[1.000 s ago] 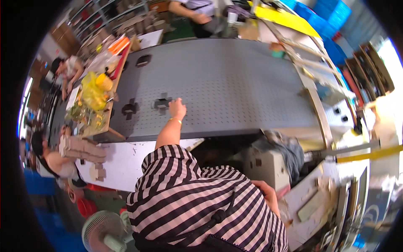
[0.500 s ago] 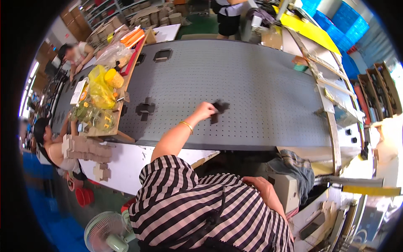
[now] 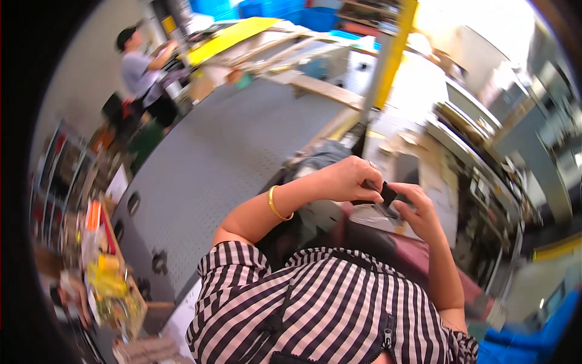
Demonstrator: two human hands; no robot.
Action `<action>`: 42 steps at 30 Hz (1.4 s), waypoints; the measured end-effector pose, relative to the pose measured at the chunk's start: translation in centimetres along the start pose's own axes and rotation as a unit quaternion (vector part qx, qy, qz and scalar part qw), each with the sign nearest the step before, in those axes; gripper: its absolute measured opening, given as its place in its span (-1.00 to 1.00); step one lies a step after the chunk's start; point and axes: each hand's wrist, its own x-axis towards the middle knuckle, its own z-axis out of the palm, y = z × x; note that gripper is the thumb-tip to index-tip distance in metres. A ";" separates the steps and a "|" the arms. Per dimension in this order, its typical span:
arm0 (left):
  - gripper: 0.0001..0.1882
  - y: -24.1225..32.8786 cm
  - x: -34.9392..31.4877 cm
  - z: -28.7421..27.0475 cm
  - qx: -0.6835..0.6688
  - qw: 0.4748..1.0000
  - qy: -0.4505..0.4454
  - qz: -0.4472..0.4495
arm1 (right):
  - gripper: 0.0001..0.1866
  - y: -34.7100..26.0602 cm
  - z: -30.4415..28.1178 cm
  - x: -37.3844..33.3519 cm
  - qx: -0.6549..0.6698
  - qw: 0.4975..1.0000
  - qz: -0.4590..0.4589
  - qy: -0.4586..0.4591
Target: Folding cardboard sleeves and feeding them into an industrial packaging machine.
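A small dark flat piece is between my two hands, just right of the picture's middle. My left hand, with a gold bangle on its wrist, pinches the piece at its left side. From the right, my right hand has its thumb and fingers bent around the other side of it. Fingers cover much of the piece, so its full outline cannot be made out. Another dark cut-out piece lies on the grey perforated table to the left.
A wooden shelf board with a yellow bag stands at the left. Beyond the table another person stands at the back. A yellow post rises behind my hands. Beside them is a bench with a dark flat block.
My view has swung to the right. My left hand has brought the dark piece from the table over to the bench side, and my right hand has come up to meet it.
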 end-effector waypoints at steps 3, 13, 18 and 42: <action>-0.86 2.5 5.2 2.9 -0.008 0.997 -0.061 0.054 | -0.67 2.3 -3.1 -5.0 0.019 1.000 0.012 0.018; -0.79 2.1 19.1 9.0 -0.017 0.972 -0.214 0.096 | -0.54 7.5 -12.1 -10.3 0.047 0.978 0.072 0.189; -0.62 -2.2 24.0 12.9 -0.013 0.986 -0.121 0.110 | -0.45 11.8 -15.2 -9.4 -0.115 0.959 0.060 0.253; 0.07 -4.3 51.5 12.8 0.020 0.976 0.155 0.154 | -0.52 23.8 -39.6 1.7 -0.055 0.869 -0.127 0.475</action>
